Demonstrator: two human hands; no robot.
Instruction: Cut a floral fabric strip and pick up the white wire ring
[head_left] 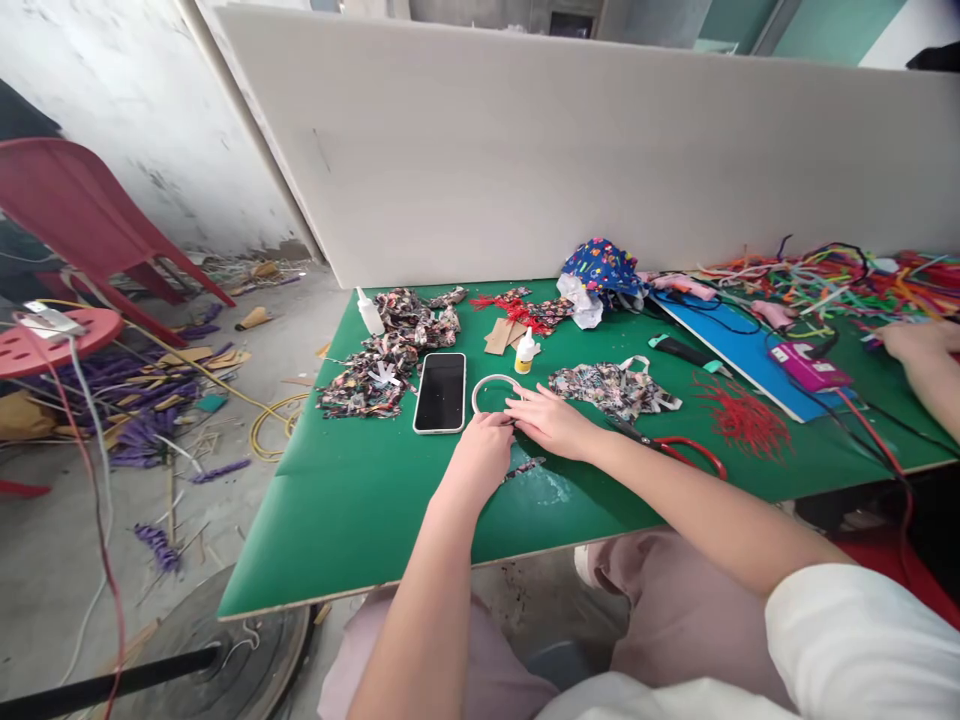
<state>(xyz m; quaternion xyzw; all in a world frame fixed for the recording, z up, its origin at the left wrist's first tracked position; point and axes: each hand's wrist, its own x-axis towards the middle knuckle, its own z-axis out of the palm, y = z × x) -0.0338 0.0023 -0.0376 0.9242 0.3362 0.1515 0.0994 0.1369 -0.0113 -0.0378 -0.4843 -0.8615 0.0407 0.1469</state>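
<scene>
Bunching its fingers at the near edge of the white ring [475, 396], your left grip [487, 448] meets your right grip [546, 420], whose fingers reach out, slightly spread; you cannot tell what either pinches. The ring is on the green table [330, 530], between the phone [440, 393] and the small bottle [524, 356]. A patterned scrap [524, 468] lies close by your hands. Your right forearm partly hides the scissors [701, 452]; another person's hand [916, 345] is cut off at the right.
</scene>
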